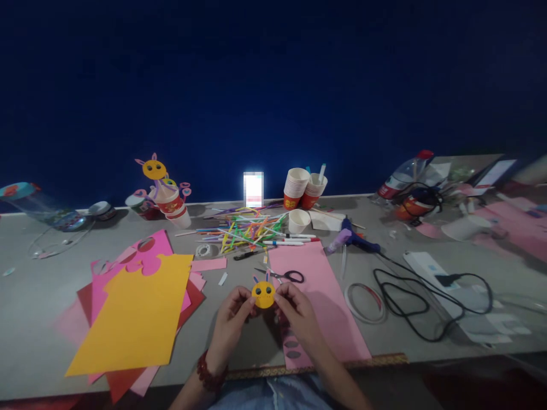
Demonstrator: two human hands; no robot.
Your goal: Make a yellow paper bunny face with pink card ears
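A round yellow paper bunny face [264, 301] with dark eyes and upright ears is held out over the table's front. My left hand [234, 313] pinches its left edge between thumb and finger. On the opposite edge my right hand [296, 312] pinches it the same way. Just beyond the ears lie scissors [294, 277] with dark handles, partly on a pink paper sheet [318, 296]. My right forearm crosses that sheet, which has small oval cut-outs near its front edge.
Yellow, magenta and red sheets [141, 313] are stacked at left. Colourful pipe cleaners [252, 230], markers [284, 243] and paper cups [296, 188] stand farther back. A finished-looking bunny figure [154, 169] rises from a cup. At right are a blue glue gun [354, 238], a looped black cable [421, 310] and a power strip [431, 279].
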